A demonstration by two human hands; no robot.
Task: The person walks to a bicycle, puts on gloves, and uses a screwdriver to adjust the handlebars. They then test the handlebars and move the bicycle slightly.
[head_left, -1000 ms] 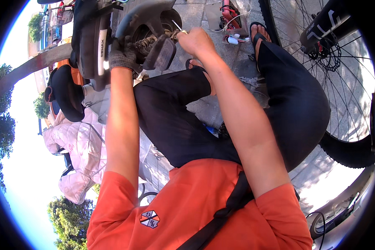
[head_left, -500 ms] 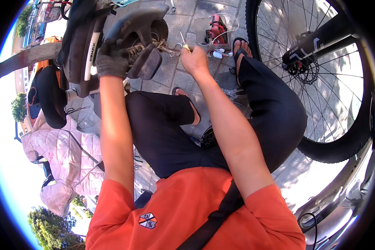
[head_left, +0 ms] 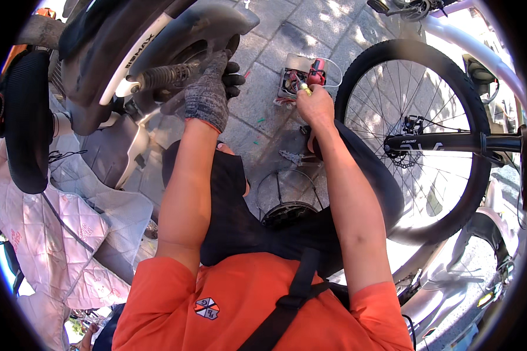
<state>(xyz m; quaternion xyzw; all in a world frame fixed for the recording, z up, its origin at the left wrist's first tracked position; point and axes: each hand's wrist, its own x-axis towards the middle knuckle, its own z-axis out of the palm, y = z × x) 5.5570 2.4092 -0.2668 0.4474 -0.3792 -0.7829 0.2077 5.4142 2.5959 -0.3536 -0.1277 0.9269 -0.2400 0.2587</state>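
Note:
My left hand (head_left: pixel 208 96), in a grey knit glove with black fingers, is beside the shock absorber (head_left: pixel 167 76) and dark rear fender (head_left: pixel 219 22) of an electric scooter. Its fingers stand apart, with nothing visible between them; whether the palm touches the part behind it is hidden. My bare right hand (head_left: pixel 317 107) is closed on a screwdriver (head_left: pixel 306 89) with a yellowish handle. The hand is at the near edge of a small open box (head_left: pixel 289 90) on the paving. Inside the box lie a red tool-like item (head_left: pixel 317 71) and small loose parts.
On the right stands a bicycle wheel (head_left: pixel 341 105) with a black fork (head_left: pixel 445 143). A pink quilted cover (head_left: pixel 70 234) hangs at the left, below a black saddle (head_left: pixel 26 123). Pliers-like metal (head_left: pixel 298 157) and a round wire-rimmed item (head_left: pixel 287 205) lie between my legs.
My right hand has moved right with the screwdriver, from beside the scooter to the box. My left hand has shifted right and its fingers have spread. The view has turned.

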